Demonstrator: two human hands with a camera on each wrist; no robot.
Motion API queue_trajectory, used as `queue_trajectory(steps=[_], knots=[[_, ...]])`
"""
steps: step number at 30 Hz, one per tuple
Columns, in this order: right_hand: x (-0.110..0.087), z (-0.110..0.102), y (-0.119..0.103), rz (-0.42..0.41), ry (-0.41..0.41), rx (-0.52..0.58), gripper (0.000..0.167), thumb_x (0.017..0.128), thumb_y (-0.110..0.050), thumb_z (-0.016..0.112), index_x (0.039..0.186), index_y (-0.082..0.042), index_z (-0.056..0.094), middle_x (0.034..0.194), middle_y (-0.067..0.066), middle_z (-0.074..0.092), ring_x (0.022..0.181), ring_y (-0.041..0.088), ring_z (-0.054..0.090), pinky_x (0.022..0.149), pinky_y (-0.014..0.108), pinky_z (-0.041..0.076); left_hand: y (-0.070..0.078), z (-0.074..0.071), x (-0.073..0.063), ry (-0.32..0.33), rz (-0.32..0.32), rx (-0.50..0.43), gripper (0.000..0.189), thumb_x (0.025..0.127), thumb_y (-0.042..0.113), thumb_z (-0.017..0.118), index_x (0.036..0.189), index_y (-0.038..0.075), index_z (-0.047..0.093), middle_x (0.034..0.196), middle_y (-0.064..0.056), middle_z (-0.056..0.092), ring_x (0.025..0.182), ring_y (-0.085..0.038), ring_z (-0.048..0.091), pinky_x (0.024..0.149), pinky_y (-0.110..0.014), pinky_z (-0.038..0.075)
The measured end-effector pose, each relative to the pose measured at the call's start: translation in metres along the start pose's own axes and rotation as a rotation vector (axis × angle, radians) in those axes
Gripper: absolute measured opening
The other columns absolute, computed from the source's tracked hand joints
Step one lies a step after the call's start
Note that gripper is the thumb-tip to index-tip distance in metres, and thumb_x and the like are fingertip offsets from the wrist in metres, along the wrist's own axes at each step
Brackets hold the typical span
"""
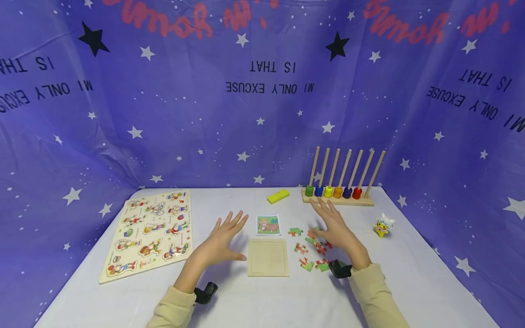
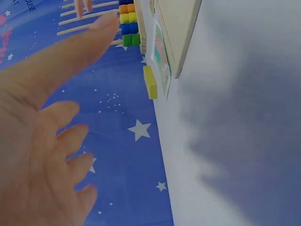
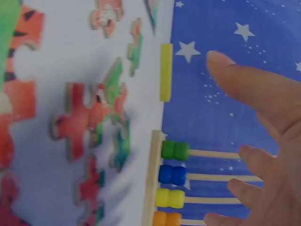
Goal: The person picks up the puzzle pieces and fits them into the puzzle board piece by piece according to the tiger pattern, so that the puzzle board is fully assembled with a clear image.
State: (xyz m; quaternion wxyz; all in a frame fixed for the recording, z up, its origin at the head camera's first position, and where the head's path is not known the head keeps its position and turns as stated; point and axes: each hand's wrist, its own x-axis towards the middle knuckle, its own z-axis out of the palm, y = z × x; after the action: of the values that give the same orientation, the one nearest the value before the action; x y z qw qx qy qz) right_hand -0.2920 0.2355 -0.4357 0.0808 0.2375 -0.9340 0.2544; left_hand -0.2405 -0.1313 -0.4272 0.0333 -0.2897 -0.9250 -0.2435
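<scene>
My left hand point(image 1: 218, 244) hovers left of a square wooden puzzle tray point(image 1: 268, 258), fingers spread and holding nothing. Over the loose jigsaw pieces point(image 1: 306, 263) on the right hovers my right hand point(image 1: 335, 230), also spread and holding nothing; it hides some of them. Red, orange and green print covers those pieces, seen close up in the right wrist view, where one red piece point(image 3: 75, 122) lies near the middle. Just behind the tray lies a small picture card point(image 1: 268, 225) of a brownish animal on green.
A yellow block point(image 1: 278, 197) lies behind the card. The wooden peg rack point(image 1: 338, 201) with coloured beads stands at the back right. A small yellow-and-white figurine point(image 1: 382, 226) is at the right. A wooden board with figure pieces point(image 1: 149, 232) lies at the left. Purple star-printed cloth point(image 1: 262, 136) encloses the table.
</scene>
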Motion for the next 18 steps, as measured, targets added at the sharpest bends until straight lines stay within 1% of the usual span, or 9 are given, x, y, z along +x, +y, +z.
queue_trajectory(steps=[2, 5, 7, 8, 9, 11, 12, 16, 18], knots=[[0.001, 0.004, 0.003, -0.004, -0.022, 0.008, 0.083, 0.084, -0.016, 0.076, 0.152, -0.008, 0.03, 0.157, 0.023, 0.015, 0.142, 0.05, 0.004, 0.108, 0.071, 0.009, -0.002, 0.003, -0.001, -0.053, 0.008, -0.068, 0.104, 0.072, 0.029, 0.085, 0.153, 0.007, 0.024, 0.158, -0.013, 0.014, 0.144, -0.039, 0.005, 0.115, -0.058, 0.004], [0.001, 0.008, 0.007, -0.02, -0.071, 0.032, 0.073, 0.084, -0.015, 0.076, 0.146, -0.005, 0.04, 0.152, 0.024, 0.029, 0.139, 0.048, 0.022, 0.108, 0.066, 0.023, -0.004, 0.008, -0.001, -0.125, -0.003, -0.14, 0.101, 0.074, 0.028, 0.083, 0.153, 0.007, 0.024, 0.158, -0.014, 0.016, 0.144, -0.041, 0.01, 0.114, -0.06, 0.012], [0.001, 0.011, 0.01, -0.021, -0.115, 0.046, 0.067, 0.085, -0.015, 0.075, 0.143, -0.004, 0.045, 0.146, 0.024, 0.04, 0.113, 0.041, 0.055, 0.099, 0.057, 0.041, -0.005, 0.011, -0.001, -0.152, -0.009, -0.162, 0.098, 0.075, 0.03, 0.082, 0.152, 0.005, 0.026, 0.158, -0.015, 0.019, 0.143, -0.042, 0.014, 0.113, -0.061, 0.016], [0.001, 0.012, 0.012, -0.019, -0.139, 0.054, 0.064, 0.085, -0.016, 0.075, 0.142, -0.004, 0.047, 0.142, 0.024, 0.046, 0.092, 0.035, 0.063, 0.09, 0.05, 0.049, -0.005, 0.013, -0.001, -0.164, -0.007, -0.171, 0.097, 0.075, 0.03, 0.082, 0.151, 0.004, 0.028, 0.157, -0.016, 0.02, 0.142, -0.042, 0.016, 0.113, -0.061, 0.017], [0.001, 0.012, 0.014, -0.019, -0.161, 0.06, 0.062, 0.086, -0.016, 0.074, 0.141, -0.004, 0.049, 0.137, 0.023, 0.051, 0.073, 0.029, 0.062, 0.078, 0.043, 0.053, -0.005, 0.014, -0.001, -0.174, -0.003, -0.181, 0.096, 0.075, 0.03, 0.082, 0.15, 0.003, 0.029, 0.156, -0.017, 0.022, 0.142, -0.042, 0.017, 0.113, -0.061, 0.017], [0.001, 0.012, 0.017, -0.026, -0.189, 0.061, 0.057, 0.085, -0.016, 0.075, 0.137, -0.004, 0.053, 0.13, 0.021, 0.058, 0.062, 0.022, 0.057, 0.066, 0.036, 0.052, -0.004, 0.017, 0.0, -0.187, 0.0, -0.199, 0.094, 0.075, 0.03, 0.082, 0.148, 0.0, 0.032, 0.155, -0.02, 0.025, 0.141, -0.042, 0.021, 0.113, -0.059, 0.019], [0.002, 0.012, 0.019, -0.032, -0.201, 0.066, 0.054, 0.085, -0.015, 0.075, 0.134, -0.004, 0.056, 0.127, 0.02, 0.06, 0.06, 0.02, 0.055, 0.064, 0.035, 0.051, -0.004, 0.018, 0.0, -0.195, -0.003, -0.205, 0.093, 0.075, 0.031, 0.082, 0.148, -0.001, 0.033, 0.154, -0.02, 0.026, 0.141, -0.042, 0.022, 0.113, -0.058, 0.019], [0.007, 0.009, 0.023, -0.056, -0.233, 0.075, 0.041, 0.083, -0.014, 0.076, 0.122, -0.003, 0.065, 0.114, 0.012, 0.067, 0.101, 0.027, 0.063, 0.081, 0.043, 0.055, -0.004, 0.022, 0.0, -0.214, -0.039, -0.198, 0.089, 0.076, 0.032, 0.081, 0.145, -0.002, 0.038, 0.152, -0.022, 0.029, 0.139, -0.042, 0.027, 0.113, -0.054, 0.023], [0.011, 0.007, 0.025, -0.048, -0.262, 0.075, 0.037, 0.083, -0.014, 0.077, 0.117, -0.004, 0.068, 0.111, 0.008, 0.069, 0.102, 0.027, 0.063, 0.085, 0.046, 0.054, -0.004, 0.024, 0.001, -0.223, -0.05, -0.185, 0.087, 0.076, 0.033, 0.081, 0.144, -0.002, 0.04, 0.151, -0.023, 0.031, 0.139, -0.042, 0.029, 0.113, -0.054, 0.024]])
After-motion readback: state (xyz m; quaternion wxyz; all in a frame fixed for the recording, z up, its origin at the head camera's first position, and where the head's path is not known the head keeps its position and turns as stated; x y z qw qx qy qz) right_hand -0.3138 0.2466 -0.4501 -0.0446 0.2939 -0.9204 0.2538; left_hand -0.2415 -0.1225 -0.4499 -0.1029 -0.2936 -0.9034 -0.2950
